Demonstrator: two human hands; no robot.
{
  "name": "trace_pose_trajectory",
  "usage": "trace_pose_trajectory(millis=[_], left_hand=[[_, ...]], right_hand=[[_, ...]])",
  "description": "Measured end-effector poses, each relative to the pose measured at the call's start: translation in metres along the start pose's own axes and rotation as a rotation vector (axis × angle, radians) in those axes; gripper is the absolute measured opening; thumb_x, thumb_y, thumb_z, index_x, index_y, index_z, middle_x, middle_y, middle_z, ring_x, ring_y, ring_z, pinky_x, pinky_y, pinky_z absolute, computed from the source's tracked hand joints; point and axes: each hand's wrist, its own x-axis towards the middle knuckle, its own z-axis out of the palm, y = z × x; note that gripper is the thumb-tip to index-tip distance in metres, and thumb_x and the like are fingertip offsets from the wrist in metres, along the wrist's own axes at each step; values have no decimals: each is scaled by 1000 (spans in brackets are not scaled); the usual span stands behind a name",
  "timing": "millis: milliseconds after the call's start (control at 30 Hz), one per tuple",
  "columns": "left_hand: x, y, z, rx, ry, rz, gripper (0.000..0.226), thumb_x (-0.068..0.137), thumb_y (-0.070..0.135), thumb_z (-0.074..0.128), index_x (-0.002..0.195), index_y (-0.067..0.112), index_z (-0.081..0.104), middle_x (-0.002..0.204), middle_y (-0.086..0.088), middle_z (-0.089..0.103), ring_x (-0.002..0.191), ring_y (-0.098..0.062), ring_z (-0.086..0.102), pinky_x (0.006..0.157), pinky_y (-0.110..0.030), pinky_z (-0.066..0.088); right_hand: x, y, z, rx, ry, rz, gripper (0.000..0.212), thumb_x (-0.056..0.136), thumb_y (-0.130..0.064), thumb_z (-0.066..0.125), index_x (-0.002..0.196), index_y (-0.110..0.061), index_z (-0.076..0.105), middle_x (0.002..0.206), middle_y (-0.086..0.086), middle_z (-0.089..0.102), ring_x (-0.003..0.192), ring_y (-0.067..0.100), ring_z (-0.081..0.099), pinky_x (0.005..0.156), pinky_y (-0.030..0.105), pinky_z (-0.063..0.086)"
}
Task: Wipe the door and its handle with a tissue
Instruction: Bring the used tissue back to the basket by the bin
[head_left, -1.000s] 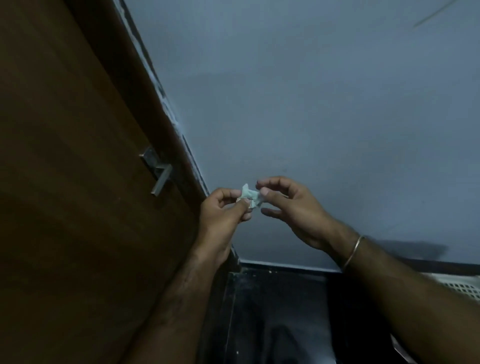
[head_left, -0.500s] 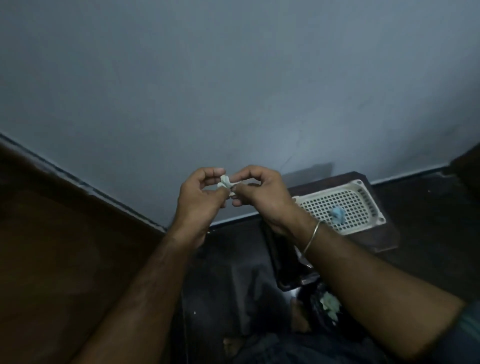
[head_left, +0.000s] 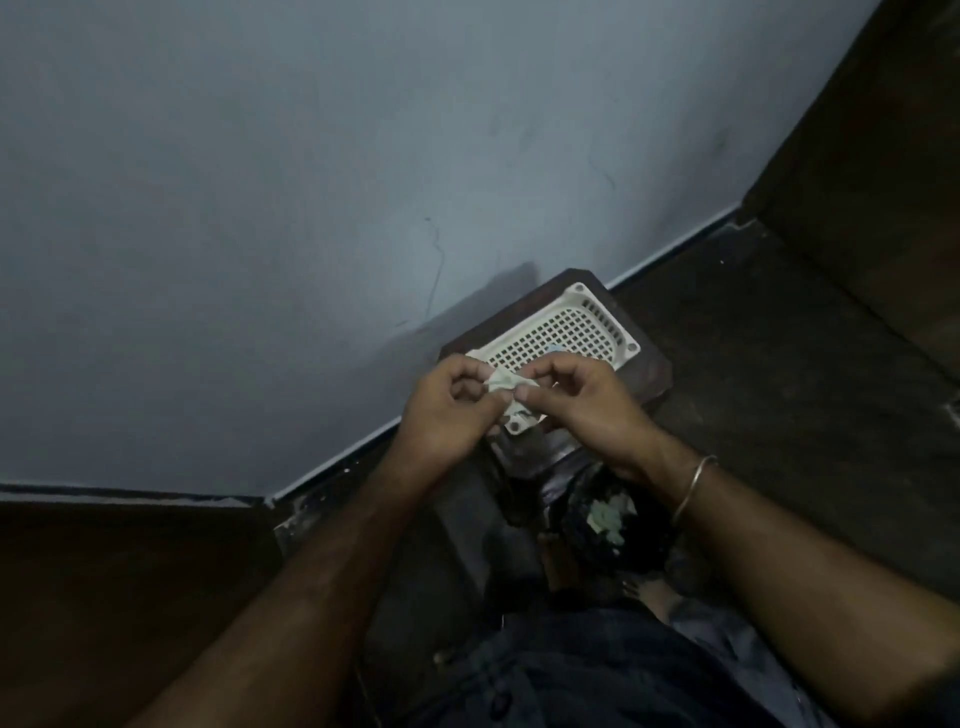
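Observation:
A small crumpled pale tissue (head_left: 503, 383) is pinched between both of my hands at mid-frame. My left hand (head_left: 448, 410) grips its left end with thumb and fingers. My right hand (head_left: 582, 402) grips its right end; a metal bangle sits on that wrist. The brown wooden door (head_left: 119, 587) shows only as a dark strip at the lower left. Its handle is out of view.
A white perforated plastic tray (head_left: 571, 325) rests on a dark wooden stool (head_left: 652, 369) against the grey wall (head_left: 311, 182). Below it, a dark bin (head_left: 608, 525) holds pale crumpled tissues. Dark floor lies to the right, with brown furniture (head_left: 883, 182) at the far right.
My view has swung from the door and its handle down and to the right, toward the floor, stool and bin. Both hands have kept hold of the tissue and moved over the tray.

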Motion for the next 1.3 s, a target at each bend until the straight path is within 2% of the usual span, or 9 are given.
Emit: trace_pose_trajectory(millis=[100,200,367,533,733,900,1000,1167,1300], left_hand=[[3,-2,35,2,-108,2,19,85,4,74,101,9,66,75,-6,58,68,-16,63,67,-31,60],[4,-1,59,-9,-129,-35,21,83,-3,72,100,9,67,81,-7,61,73,-19,64,73,-35,61],[3,0,91,-214,-319,-193,18,91,-7,57,91,5,69,85,-5,74,77,-15,72,74,-27,61],[-2,-13,122,-77,-357,-92,24,80,-5,74,99,6,66,83,-4,67,77,-14,66,75,-30,59],[-3,-27,147,118,-459,-93,30,78,-7,73,104,6,66,95,-7,69,80,-11,66,77,-26,57],[-3,-40,159,311,-484,-73,26,83,-4,66,103,12,68,97,-3,70,77,-9,63,73,-20,53],[-6,-49,161,354,-482,-58,21,82,0,67,94,18,68,95,-2,73,81,-10,66,78,-24,54],[-8,-64,162,388,-461,-12,25,80,1,66,81,26,66,84,0,73,70,-5,65,71,-24,53],[-11,-71,156,408,-461,0,22,82,4,65,83,26,67,83,-1,73,71,-11,65,69,-29,54]], right_hand=[[-9,14,-33,-59,53,-13,23,84,3,71,91,-19,68,73,3,61,61,3,56,59,16,49],[-20,22,-54,-47,73,5,26,84,4,70,95,-20,70,78,13,60,69,20,56,64,28,49],[-42,29,-79,208,219,91,20,87,7,62,78,-10,67,80,17,59,66,19,57,52,22,51],[-60,43,-96,216,255,191,21,91,3,53,78,-6,67,82,13,67,72,20,61,61,26,52],[-78,64,-125,-34,281,225,32,77,15,69,93,-12,64,90,12,66,78,20,61,71,31,55],[-98,87,-144,-565,407,242,9,83,-19,75,87,-23,68,81,-8,69,76,10,66,65,19,49],[-108,99,-146,-696,475,155,11,82,-25,76,81,-28,65,75,-16,63,75,10,63,66,24,45],[-109,128,-154,-721,370,339,25,88,-24,70,112,-17,72,114,0,69,110,20,63,92,26,45],[-108,127,-150,-681,381,336,30,92,-20,63,122,-18,67,124,0,68,116,17,61,90,18,39]])
